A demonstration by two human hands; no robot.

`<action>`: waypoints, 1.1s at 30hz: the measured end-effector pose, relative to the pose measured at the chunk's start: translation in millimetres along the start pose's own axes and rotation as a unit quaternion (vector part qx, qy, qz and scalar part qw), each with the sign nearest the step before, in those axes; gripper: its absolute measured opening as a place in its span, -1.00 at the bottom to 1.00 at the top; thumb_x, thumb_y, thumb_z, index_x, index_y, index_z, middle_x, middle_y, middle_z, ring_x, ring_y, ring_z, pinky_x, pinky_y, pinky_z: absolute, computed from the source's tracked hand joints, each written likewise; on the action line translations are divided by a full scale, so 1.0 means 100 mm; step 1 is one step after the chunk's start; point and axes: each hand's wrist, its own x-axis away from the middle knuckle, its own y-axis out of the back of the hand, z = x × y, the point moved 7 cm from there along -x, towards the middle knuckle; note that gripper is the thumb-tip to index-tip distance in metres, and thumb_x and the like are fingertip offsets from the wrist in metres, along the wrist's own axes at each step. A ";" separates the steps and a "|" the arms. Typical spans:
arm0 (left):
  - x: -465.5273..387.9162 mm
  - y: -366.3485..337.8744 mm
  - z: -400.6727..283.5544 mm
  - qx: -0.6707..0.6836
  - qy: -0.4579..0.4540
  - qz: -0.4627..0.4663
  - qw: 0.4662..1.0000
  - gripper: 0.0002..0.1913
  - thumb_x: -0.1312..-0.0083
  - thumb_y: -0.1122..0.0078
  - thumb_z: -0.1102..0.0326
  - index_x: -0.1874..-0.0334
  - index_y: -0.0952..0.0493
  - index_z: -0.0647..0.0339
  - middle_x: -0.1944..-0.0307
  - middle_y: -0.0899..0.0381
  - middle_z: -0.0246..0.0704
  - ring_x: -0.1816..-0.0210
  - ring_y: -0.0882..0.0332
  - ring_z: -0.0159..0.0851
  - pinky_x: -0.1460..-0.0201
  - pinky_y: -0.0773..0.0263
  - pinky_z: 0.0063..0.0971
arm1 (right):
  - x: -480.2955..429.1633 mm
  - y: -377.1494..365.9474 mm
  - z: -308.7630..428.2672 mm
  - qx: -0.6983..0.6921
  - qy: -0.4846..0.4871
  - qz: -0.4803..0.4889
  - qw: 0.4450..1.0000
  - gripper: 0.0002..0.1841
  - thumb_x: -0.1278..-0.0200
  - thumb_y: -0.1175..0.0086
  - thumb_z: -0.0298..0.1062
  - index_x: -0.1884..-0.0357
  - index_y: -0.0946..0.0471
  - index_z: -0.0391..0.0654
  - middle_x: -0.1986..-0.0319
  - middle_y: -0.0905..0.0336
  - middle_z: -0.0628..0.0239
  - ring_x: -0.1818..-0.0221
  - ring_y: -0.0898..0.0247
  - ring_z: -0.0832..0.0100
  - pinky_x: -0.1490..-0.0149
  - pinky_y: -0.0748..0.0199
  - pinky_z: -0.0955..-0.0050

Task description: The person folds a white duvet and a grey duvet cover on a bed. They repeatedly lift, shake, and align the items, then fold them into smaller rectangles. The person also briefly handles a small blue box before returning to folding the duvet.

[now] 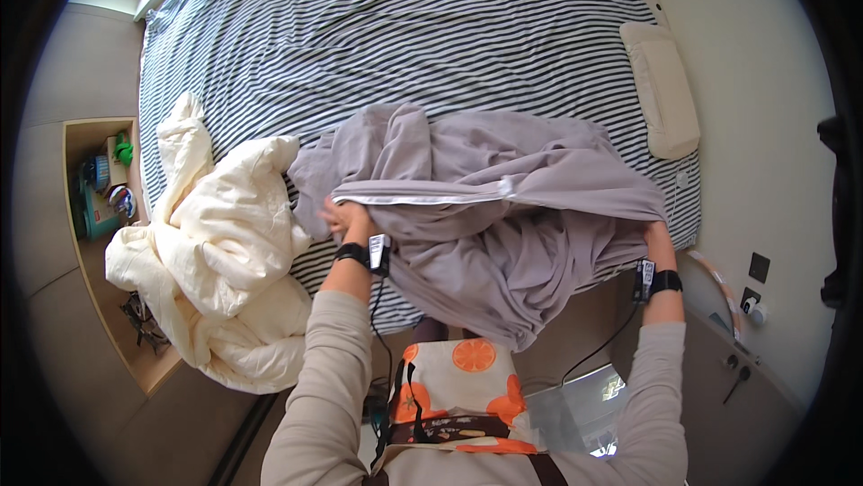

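A grayish-mauve duvet cover [472,149] lies bunched along the near side of the bed, its white-edged opening [431,201] stretched sideways in front of me. At the left end of that edge is my left hand [345,216], its fingers blurred; whether they grip the cloth is unclear. My right hand [654,228] reaches under the fabric at the right end, so its fingers are hidden. Part of the cover hangs over the bed's front edge. To the left, a cream duvet [222,236] sits in a heap and spills off the bed.
A striped sheet [404,34] covers the mattress. A beige pillow [661,91] rests at the right edge by the wall. On the left, a wooden niche [101,243] holds several small items. Wall sockets [750,297] and a bedside cabinet [715,378] stand at right.
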 end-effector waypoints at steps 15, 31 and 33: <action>-0.23 -0.79 0.12 0.360 0.102 0.502 0.780 -0.38 -0.35 0.32 -0.16 -0.22 -0.27 0.23 -0.17 -0.37 -0.18 -0.15 -0.35 -0.09 -0.23 -0.28 -0.19 | -1.47 -0.91 -0.73 0.391 0.156 0.057 0.905 -0.48 -0.24 -0.03 -0.19 -0.21 -0.29 -0.17 -0.15 -0.35 0.19 -0.15 -0.30 0.27 -0.21 -0.29 0.33; 2.28 0.48 0.99 -0.248 -0.428 0.826 0.271 -0.46 -0.26 0.09 0.00 -0.08 -0.41 0.37 -0.08 -0.45 -0.04 -0.09 -0.43 -0.04 -0.11 -0.33 -0.27 | 1.14 -1.87 -0.57 0.245 -0.327 0.602 0.686 -0.38 -0.13 -0.09 -0.03 -0.23 -0.31 -0.04 -0.18 -0.34 0.29 -0.20 -0.27 0.19 -0.22 -0.18 0.05; 2.45 0.90 1.22 -0.446 -0.485 0.723 0.206 -0.51 -0.16 0.02 -0.01 0.10 -0.53 0.31 0.12 -0.55 0.01 0.08 -0.50 0.07 0.02 -0.39 -0.20 | 1.63 -1.57 -0.64 0.294 -0.320 0.617 0.656 -0.37 -0.12 -0.10 -0.02 -0.23 -0.31 -0.03 -0.18 -0.34 0.29 -0.20 -0.26 0.19 -0.23 -0.15 0.02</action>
